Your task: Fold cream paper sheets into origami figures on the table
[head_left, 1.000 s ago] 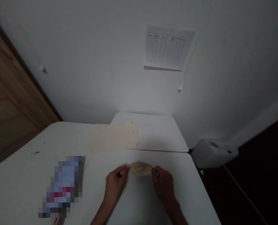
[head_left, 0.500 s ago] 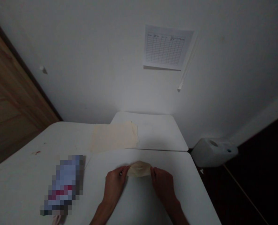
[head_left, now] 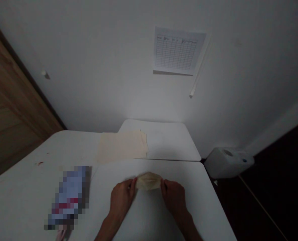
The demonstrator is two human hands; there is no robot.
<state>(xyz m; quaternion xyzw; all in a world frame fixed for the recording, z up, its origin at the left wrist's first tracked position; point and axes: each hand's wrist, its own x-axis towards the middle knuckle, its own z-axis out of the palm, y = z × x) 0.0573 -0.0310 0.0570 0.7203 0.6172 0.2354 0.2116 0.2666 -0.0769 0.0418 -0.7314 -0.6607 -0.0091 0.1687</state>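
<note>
Between my two hands is a small folded beige sheet (head_left: pixel 148 181), pointed toward its ends and thin, like paper or cloth; I cannot tell which. My left hand (head_left: pixel 122 194) pinches its left end between thumb and fingers. At the opposite end, my right hand (head_left: pixel 174 195) grips in the same way. The sheet is held just over the white table (head_left: pixel 149 217), with a slight crease along its middle. Farther back, a larger flat beige sheet (head_left: pixel 121 145) lies across the seam between the tabletops.
A blurred-out blue and red item (head_left: pixel 70 194) lies on the left of the table. A whitish plastic jug (head_left: pixel 228 163) stands on the dark floor to the right. On the wall ahead hangs a printed chart (head_left: pixel 177 50). A wooden door (head_left: pixel 10 87) is at the left.
My left hand has shifted very slightly left, its fingers closing more evenly at the sheet's end. The folded sheet is a touch flatter; my right hand is nearly still.
</note>
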